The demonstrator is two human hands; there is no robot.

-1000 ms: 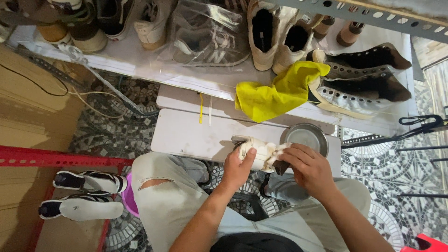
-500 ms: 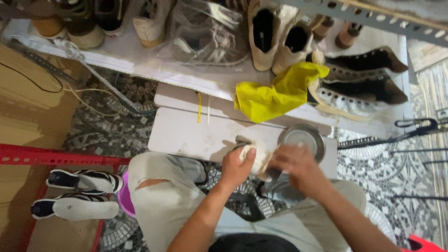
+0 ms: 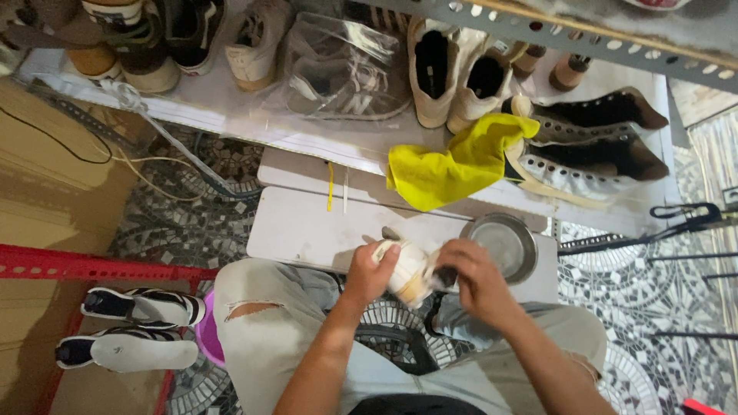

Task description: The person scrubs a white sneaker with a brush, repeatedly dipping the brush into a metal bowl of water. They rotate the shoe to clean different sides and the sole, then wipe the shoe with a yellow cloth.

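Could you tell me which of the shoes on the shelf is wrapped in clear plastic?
The grey sneaker mid-shelf, between the beige sneaker and the cream pair; only it sits inside a transparent bag.

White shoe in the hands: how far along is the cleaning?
Done: cannot tell; no finished area of the shoe shows clearly. In hand: the left hand grips the white shoe over the white board, and the right hand presses something small and dark against its end. The metal bowl sits beside them. Left: the yellow cloth lies unused on the shelf edge.
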